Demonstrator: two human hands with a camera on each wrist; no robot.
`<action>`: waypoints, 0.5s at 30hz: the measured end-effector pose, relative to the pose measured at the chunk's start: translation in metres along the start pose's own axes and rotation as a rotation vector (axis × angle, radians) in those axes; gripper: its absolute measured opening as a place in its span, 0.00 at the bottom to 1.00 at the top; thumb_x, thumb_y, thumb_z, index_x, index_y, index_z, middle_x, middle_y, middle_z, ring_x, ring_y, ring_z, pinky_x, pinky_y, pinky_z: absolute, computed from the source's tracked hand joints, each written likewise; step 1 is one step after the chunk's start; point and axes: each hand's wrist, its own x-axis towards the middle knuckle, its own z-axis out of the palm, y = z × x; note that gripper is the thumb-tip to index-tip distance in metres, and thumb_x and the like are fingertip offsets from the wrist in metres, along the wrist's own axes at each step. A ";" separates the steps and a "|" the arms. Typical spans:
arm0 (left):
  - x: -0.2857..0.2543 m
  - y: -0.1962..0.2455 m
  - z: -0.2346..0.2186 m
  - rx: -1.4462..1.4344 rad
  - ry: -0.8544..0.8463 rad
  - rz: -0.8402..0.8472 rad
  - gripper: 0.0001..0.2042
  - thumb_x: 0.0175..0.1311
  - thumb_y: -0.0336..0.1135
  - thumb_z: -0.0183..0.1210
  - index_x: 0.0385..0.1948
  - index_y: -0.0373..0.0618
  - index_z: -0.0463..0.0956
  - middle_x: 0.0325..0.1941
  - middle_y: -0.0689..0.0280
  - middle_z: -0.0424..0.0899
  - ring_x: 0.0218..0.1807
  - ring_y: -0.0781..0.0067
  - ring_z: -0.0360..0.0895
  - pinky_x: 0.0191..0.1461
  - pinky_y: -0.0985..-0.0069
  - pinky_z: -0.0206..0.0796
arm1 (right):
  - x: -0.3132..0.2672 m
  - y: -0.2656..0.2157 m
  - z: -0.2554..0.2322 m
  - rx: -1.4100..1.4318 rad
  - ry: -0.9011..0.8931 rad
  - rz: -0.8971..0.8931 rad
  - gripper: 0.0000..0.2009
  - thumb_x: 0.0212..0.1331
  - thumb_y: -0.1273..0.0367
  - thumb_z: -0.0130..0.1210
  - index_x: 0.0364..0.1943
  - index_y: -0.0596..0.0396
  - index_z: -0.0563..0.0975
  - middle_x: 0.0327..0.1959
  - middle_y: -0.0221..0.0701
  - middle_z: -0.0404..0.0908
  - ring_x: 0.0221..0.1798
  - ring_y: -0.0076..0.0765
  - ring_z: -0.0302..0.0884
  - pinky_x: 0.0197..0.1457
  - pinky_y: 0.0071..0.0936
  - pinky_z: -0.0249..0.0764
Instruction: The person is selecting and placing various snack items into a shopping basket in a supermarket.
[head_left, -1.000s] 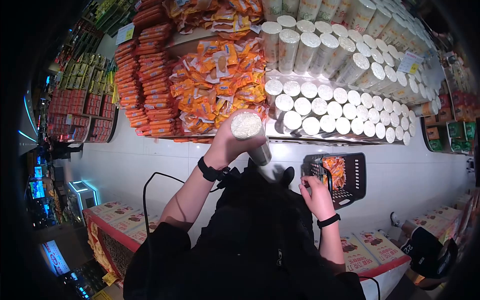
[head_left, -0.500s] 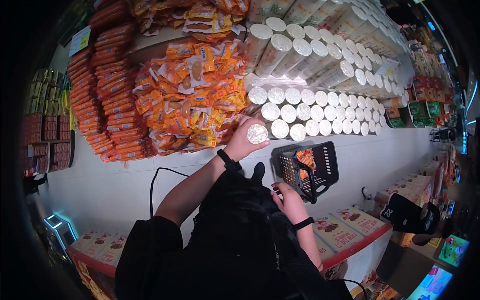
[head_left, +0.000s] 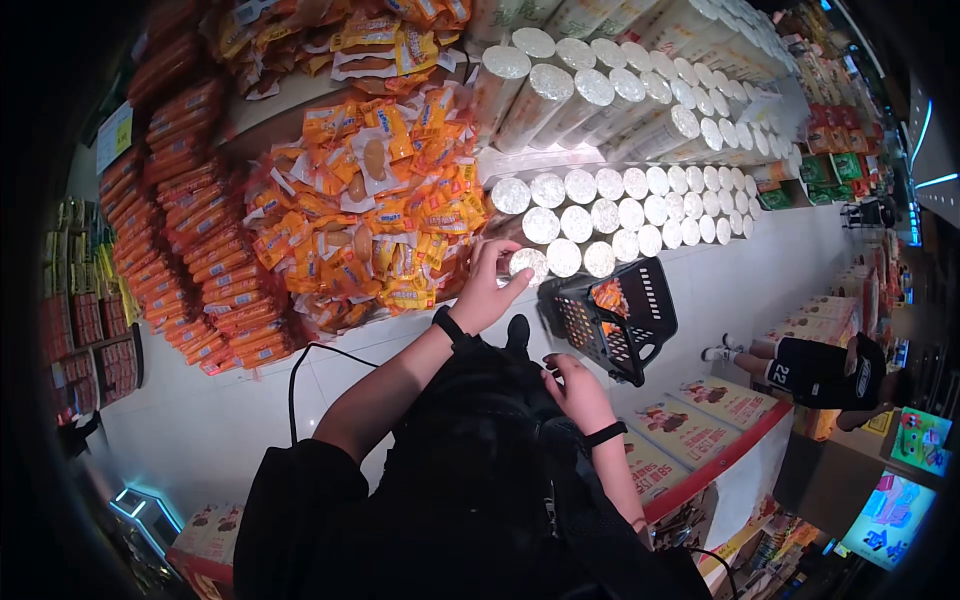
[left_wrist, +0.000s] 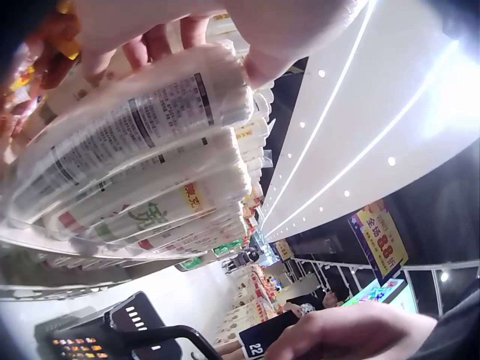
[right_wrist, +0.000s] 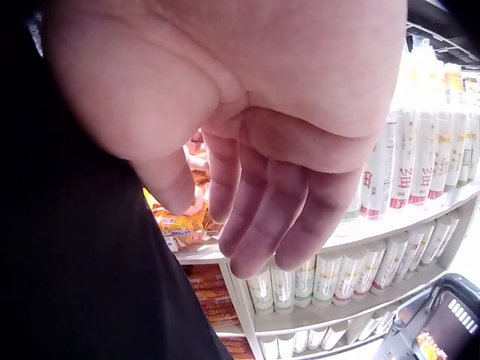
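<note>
My left hand (head_left: 487, 292) grips a white cylindrical noodle pack (head_left: 529, 264) near its round top, with the thumb and fingers on different sides. This pack stands at the left end of the front row of similar packs (head_left: 600, 258). In the left wrist view, the printed label on the noodle pack (left_wrist: 142, 124) faces the camera and the thumb lies at the pack's end. Low in front of my body, my right hand (head_left: 583, 394) holds nothing. The right wrist view shows its fingers (right_wrist: 266, 217) hanging loosely bent.
Orange snack packets (head_left: 370, 215) lie heaped left of the noodle packs, beside stacked red-orange packs (head_left: 215, 250). A black shopping basket (head_left: 655, 300) with orange packets inside stands on the floor. Printed cartons (head_left: 700, 420) are on the right, and another person (head_left: 825, 375) is beyond.
My left hand has carried the noodle pack from in front of my body to the shelf's front row. The head view has shifted. My right hand stays low and holds nothing.
</note>
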 end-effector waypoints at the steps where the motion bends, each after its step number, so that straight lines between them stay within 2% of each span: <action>1: 0.000 -0.006 0.003 -0.053 0.020 -0.026 0.26 0.70 0.35 0.73 0.64 0.43 0.70 0.60 0.59 0.71 0.58 0.66 0.74 0.63 0.69 0.72 | 0.002 -0.003 0.000 0.010 -0.004 0.003 0.12 0.73 0.67 0.61 0.53 0.59 0.81 0.50 0.47 0.87 0.52 0.60 0.86 0.57 0.49 0.82; 2: 0.000 -0.013 0.007 -0.108 0.036 -0.052 0.24 0.71 0.37 0.73 0.63 0.43 0.71 0.58 0.59 0.71 0.55 0.66 0.74 0.61 0.69 0.72 | 0.005 -0.007 -0.001 0.020 -0.006 0.010 0.12 0.73 0.67 0.61 0.53 0.59 0.81 0.50 0.47 0.87 0.52 0.60 0.86 0.57 0.49 0.82; 3: 0.004 -0.009 0.006 -0.168 0.016 -0.099 0.24 0.72 0.38 0.73 0.62 0.43 0.71 0.58 0.60 0.71 0.56 0.68 0.74 0.62 0.70 0.73 | 0.008 -0.010 -0.002 0.029 -0.007 0.018 0.12 0.73 0.67 0.61 0.53 0.59 0.81 0.50 0.47 0.87 0.52 0.60 0.86 0.57 0.49 0.82; 6: 0.010 0.002 0.001 -0.106 -0.019 -0.149 0.24 0.72 0.39 0.73 0.62 0.43 0.71 0.59 0.60 0.70 0.58 0.70 0.73 0.63 0.71 0.73 | 0.015 -0.014 -0.005 -0.029 0.011 -0.021 0.12 0.73 0.66 0.61 0.53 0.59 0.81 0.50 0.47 0.87 0.53 0.60 0.86 0.57 0.49 0.82; 7: 0.012 0.000 0.002 -0.076 -0.012 -0.139 0.24 0.72 0.39 0.73 0.62 0.43 0.71 0.61 0.60 0.69 0.59 0.71 0.73 0.64 0.71 0.73 | 0.017 -0.014 -0.008 0.000 -0.006 0.004 0.12 0.73 0.66 0.62 0.53 0.59 0.81 0.51 0.47 0.87 0.53 0.61 0.86 0.58 0.49 0.82; 8: 0.014 -0.013 0.005 -0.179 -0.017 -0.162 0.25 0.71 0.38 0.74 0.62 0.42 0.71 0.62 0.60 0.68 0.61 0.70 0.73 0.65 0.71 0.73 | 0.018 -0.010 -0.010 0.001 0.023 -0.008 0.12 0.72 0.66 0.62 0.53 0.59 0.82 0.50 0.47 0.87 0.53 0.61 0.86 0.58 0.49 0.82; 10: 0.016 -0.017 0.006 -0.331 -0.036 -0.269 0.26 0.70 0.38 0.74 0.63 0.41 0.71 0.63 0.59 0.69 0.63 0.69 0.72 0.67 0.71 0.72 | 0.023 0.005 -0.015 0.000 0.083 -0.033 0.13 0.72 0.66 0.63 0.53 0.59 0.82 0.50 0.47 0.87 0.53 0.61 0.86 0.58 0.49 0.81; 11: 0.015 -0.016 0.004 -0.331 -0.045 -0.294 0.28 0.70 0.39 0.75 0.64 0.39 0.71 0.63 0.59 0.70 0.65 0.68 0.72 0.69 0.68 0.70 | 0.023 0.013 -0.020 -0.060 0.119 0.015 0.13 0.71 0.66 0.64 0.53 0.59 0.82 0.50 0.47 0.87 0.52 0.61 0.86 0.58 0.49 0.81; 12: 0.014 -0.022 0.003 -0.258 -0.048 -0.279 0.28 0.70 0.41 0.75 0.64 0.39 0.72 0.64 0.57 0.71 0.66 0.65 0.72 0.73 0.66 0.67 | 0.025 0.026 -0.024 -0.086 0.151 0.049 0.14 0.70 0.66 0.65 0.53 0.59 0.82 0.50 0.48 0.86 0.54 0.61 0.84 0.60 0.50 0.80; 14: 0.013 -0.022 0.001 -0.287 -0.065 -0.272 0.28 0.70 0.41 0.74 0.64 0.38 0.72 0.65 0.57 0.71 0.67 0.63 0.71 0.76 0.64 0.64 | 0.028 0.053 -0.035 -0.142 0.289 0.066 0.14 0.68 0.67 0.65 0.52 0.59 0.82 0.52 0.49 0.84 0.58 0.62 0.82 0.64 0.50 0.78; 15: 0.014 -0.016 0.000 -0.279 -0.065 -0.284 0.28 0.71 0.41 0.74 0.65 0.38 0.72 0.66 0.56 0.71 0.68 0.63 0.71 0.77 0.65 0.63 | 0.030 0.076 -0.035 -0.130 0.391 0.103 0.16 0.66 0.66 0.67 0.53 0.60 0.81 0.55 0.50 0.81 0.61 0.63 0.79 0.67 0.50 0.76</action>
